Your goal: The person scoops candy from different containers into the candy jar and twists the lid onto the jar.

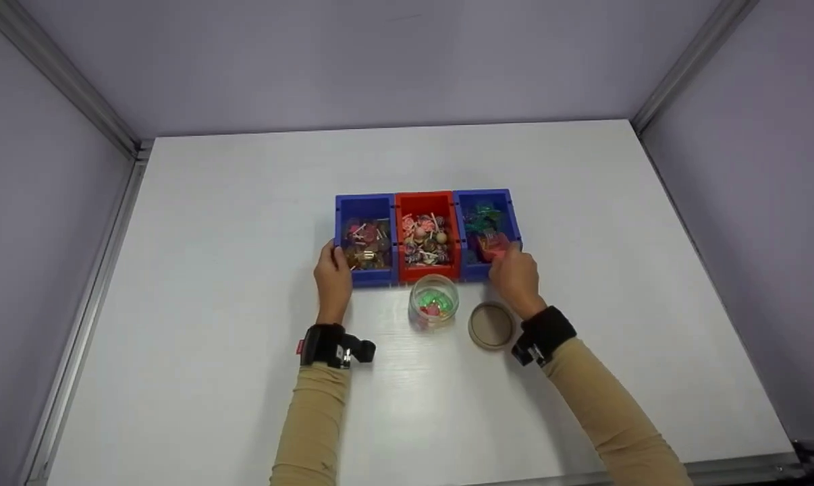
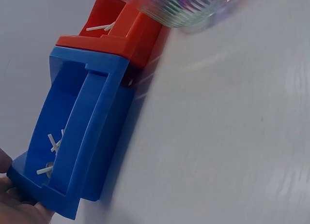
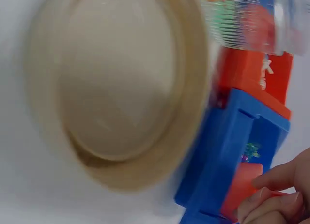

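Note:
With the left hand [image 1: 333, 280] I grip the outer side of the left blue bin [image 1: 373, 277], thumb at the rim. That bin contains lollipops and wrapped candy. My right hand [image 1: 517, 275] holds a red scoop [image 3: 244, 185] by its handle end, down inside the right blue bin [image 1: 476, 273] among green and purple shiny pieces. What lies in the scoop is mostly hidden. Between the two sits a red bin [image 1: 428, 273] full of lollipops. A clear ribbed jar [image 1: 415, 316], uncovered, stands in front of it with green and pink pieces inside.
A round beige lid [image 1: 492, 326] lies right of the jar, close to the right wrist. The three bins are joined in a row on the white table [image 1: 218, 270]. Pale walls [image 1: 393, 67] enclose the table at the back and both sides.

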Demonstrator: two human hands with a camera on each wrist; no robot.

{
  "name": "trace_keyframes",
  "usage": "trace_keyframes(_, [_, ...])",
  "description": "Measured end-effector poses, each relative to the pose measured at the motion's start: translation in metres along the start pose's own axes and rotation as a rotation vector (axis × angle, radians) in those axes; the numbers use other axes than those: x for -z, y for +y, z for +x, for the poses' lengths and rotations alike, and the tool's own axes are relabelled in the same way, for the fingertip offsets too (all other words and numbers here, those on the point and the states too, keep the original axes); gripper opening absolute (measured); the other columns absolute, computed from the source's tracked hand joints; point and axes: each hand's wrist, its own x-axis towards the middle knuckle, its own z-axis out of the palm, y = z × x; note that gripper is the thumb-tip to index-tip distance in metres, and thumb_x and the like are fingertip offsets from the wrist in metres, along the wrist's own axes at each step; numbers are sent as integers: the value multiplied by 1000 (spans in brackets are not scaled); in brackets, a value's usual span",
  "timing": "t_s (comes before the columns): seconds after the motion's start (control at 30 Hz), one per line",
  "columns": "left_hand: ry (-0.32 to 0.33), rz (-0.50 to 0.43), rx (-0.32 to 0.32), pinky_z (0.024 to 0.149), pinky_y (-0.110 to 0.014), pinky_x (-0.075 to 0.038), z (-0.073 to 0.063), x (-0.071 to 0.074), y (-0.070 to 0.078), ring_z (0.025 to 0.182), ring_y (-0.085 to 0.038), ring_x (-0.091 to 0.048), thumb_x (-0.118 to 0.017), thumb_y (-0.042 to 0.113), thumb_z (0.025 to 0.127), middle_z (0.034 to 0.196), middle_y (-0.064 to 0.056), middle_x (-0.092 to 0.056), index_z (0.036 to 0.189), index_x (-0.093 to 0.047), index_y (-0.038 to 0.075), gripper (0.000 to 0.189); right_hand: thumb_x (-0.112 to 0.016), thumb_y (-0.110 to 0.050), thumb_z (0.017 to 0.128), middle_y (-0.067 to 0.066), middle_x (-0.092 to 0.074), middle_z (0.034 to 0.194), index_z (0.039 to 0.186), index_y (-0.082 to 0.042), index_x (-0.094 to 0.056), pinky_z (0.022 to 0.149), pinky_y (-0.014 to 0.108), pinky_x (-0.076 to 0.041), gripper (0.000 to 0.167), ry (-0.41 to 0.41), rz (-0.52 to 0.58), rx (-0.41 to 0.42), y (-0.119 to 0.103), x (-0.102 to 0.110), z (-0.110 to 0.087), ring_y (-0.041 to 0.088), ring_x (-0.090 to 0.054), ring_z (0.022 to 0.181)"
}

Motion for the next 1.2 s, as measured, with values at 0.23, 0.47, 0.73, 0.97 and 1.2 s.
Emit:
trace_keyframes(0.23, [-19, -22, 19, 104, -47, -47, -2, -1, 1, 122, -38, -56, -40, 9, 103, 129, -30, -58, 132, -48, -11, 36, -54, -19, 95, 35, -67, 94, 106, 10, -55, 73, 57, -53, 31, 3, 5, -53, 8, -11, -6, 47, -67, 87])
trace_keyframes(0.47, [-34, -36, 39, 105, -48, -46, -2, 0, 0, 124, -38, -55, -40, 10, 103, 131, -29, -57, 133, -48, -11, 37, -53, -23, 97, 32, -68, 95, 110, 9, -53, 72, 56, -53, 35, 0, -41, -144, 6, -10, -9, 45, -68, 87])
trace_keyframes(0.73, [-35, -45, 45, 107, -47, -45, -1, 2, -1, 126, -37, -54, -40, 11, 103, 132, -29, -57, 133, -48, -10, 37, -49, -22, 99, 30, -67, 94, 115, 4, -46, 66, 52, -48, 30, 12, 61, -138, 17, -21, -14, 42, -66, 81])
trace_keyframes(0.97, [-64, -44, 64, 112, -47, -41, -2, 4, -1, 134, -36, -48, -38, 14, 104, 139, -27, -51, 138, -44, -9, 41, -53, -20, 98, 15, -55, 75, 105, 1, -47, 57, 34, -33, 23, 98, 168, -54, 28, -30, -20, 26, -49, 66])
trace_keyframes(1.2, [-70, -48, 71, 112, -47, -41, 0, 4, 0, 135, -36, -47, -38, 14, 104, 140, -27, -51, 138, -44, -8, 41, -53, -17, 97, 6, -44, 71, 104, 0, -48, 58, 29, -27, 19, 140, 248, -12, 35, -33, -20, 23, -43, 66])
